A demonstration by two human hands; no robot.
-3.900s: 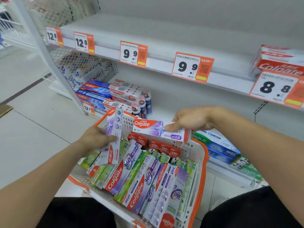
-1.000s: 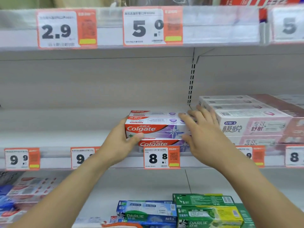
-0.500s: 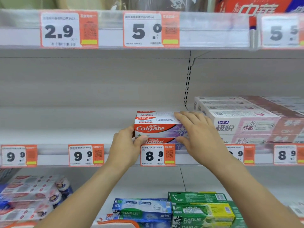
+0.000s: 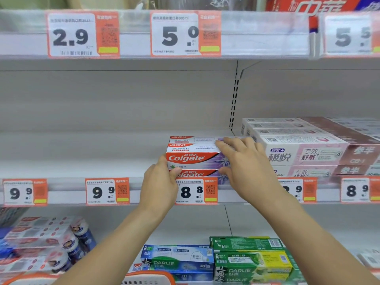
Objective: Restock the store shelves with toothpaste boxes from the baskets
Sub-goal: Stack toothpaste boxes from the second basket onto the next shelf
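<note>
The Colgate boxes (image 4: 191,159) are stacked on the middle shelf (image 4: 82,165), lying flat with their long sides running left to right. The left end is pinched by the left hand (image 4: 159,182). Straight fingers of the right hand (image 4: 244,163) are laid flat on top. The basket rim (image 4: 148,274) is seen below; its inside is hidden.

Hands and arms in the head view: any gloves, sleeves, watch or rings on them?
None visible. The left hand and right hand are bare, with no gloves, and no rings show on the fingers in view. Both forearms are uncovered from wrist to the bottom edge of the frame: no sleeves, watch, bracelet or markings. Anything worn above the elbow is out of view.
</note>
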